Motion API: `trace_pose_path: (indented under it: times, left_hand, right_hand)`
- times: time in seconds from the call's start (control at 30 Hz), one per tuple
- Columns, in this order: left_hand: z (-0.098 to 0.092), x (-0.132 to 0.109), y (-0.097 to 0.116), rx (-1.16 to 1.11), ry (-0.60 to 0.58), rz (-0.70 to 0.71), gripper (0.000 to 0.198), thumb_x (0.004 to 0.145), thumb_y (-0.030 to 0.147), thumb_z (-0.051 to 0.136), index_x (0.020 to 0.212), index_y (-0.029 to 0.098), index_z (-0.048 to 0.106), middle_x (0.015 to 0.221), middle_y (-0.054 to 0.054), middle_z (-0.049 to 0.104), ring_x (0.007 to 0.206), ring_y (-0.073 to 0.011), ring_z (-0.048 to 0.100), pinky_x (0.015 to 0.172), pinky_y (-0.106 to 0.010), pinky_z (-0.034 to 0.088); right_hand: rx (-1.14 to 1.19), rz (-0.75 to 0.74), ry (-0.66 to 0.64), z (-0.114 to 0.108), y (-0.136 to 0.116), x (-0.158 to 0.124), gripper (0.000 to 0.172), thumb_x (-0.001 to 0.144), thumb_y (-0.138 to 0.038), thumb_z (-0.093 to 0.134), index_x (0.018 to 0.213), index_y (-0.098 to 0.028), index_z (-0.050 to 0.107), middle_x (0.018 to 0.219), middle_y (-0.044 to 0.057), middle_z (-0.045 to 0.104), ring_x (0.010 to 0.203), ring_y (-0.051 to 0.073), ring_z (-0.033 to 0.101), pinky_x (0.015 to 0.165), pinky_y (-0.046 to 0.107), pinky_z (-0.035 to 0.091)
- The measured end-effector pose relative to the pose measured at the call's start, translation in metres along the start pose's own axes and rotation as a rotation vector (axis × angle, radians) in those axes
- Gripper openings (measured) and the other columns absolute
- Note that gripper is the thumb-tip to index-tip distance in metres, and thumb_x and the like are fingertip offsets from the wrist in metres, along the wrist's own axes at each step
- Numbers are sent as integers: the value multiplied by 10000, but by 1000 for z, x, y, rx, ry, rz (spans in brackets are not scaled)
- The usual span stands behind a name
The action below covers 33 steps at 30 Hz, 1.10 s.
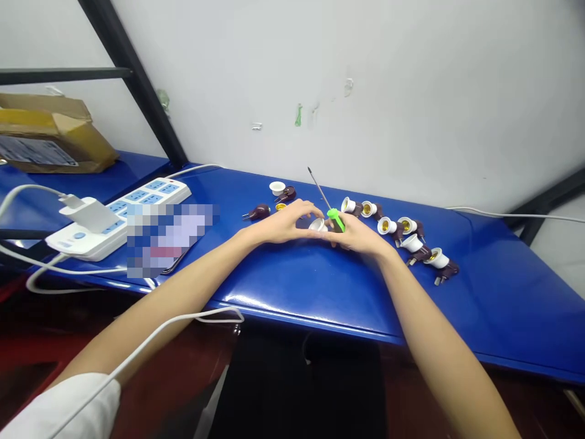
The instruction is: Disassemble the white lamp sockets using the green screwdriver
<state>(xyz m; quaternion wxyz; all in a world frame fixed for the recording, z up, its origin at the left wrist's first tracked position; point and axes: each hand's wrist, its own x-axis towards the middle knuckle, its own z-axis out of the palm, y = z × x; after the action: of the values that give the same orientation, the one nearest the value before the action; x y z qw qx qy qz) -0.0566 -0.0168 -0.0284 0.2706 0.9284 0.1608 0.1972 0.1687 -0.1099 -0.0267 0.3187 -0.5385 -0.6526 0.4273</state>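
Note:
My left hand [282,224] rests on the blue table [320,286] with its fingers curled round a small white lamp socket [317,225]. My right hand [359,235] meets it from the right, closed on a screwdriver [327,204] with a green handle; its thin shaft points up and back toward the wall. Both hands touch at the socket. A row of several white-and-maroon plug sockets [402,235] lies just right of my right hand.
Loose maroon plug parts [258,211] and a white ring [276,187] lie behind my left hand. A white power strip [123,213] with a charger and cables sits at the left, beside a blurred flat object. A cardboard box [46,131] stands far left. A black frame bar crosses the wall.

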Motion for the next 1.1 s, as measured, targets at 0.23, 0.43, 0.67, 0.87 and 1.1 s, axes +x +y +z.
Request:
trace_pose_path:
  times: [0.23,0.43,0.67,0.87,1.1]
  left_hand:
    - [-7,5,-15,201,138,-124,462,867,563,765,1171,216,752,1186,-114,713,1136,-307,593,1094,-473,428]
    - [-12,5,-11,273,244,-208,458,927,539,708,1267,233,720,1218,-105,674,1199,-311,568,1137,-502,401]
    - [-13,6,-7,269,376,-169,324,1012,461,615,1199,214,709,1091,-89,683,1062,-258,600,1061,-456,458]
    - [-11,7,-9,260,371,-101,269,1022,428,598,1134,213,716,1033,-79,699,1007,-241,617,999,-427,486]
    - [-10,8,-4,212,370,-102,256,1010,423,607,1104,212,717,1024,-73,715,963,-234,625,993,-420,486]
  right_hand:
    - [-63,-77,218,-27,14,4,378,845,-462,788,1110,-218,673,799,-29,596,661,182,627,634,335,483]
    - [-349,-105,695,-45,39,15,287,880,-403,700,1092,-226,619,877,23,648,839,244,646,846,405,515]
    - [-602,-13,577,-27,42,20,197,924,-394,659,984,-252,537,1068,103,720,1005,307,654,826,398,478]
    - [-620,73,616,-25,32,19,277,882,-397,682,838,-279,436,908,49,672,864,261,620,733,356,429]
    - [-497,38,680,-27,35,21,122,863,-243,610,874,-278,494,938,72,719,931,288,661,854,413,490]
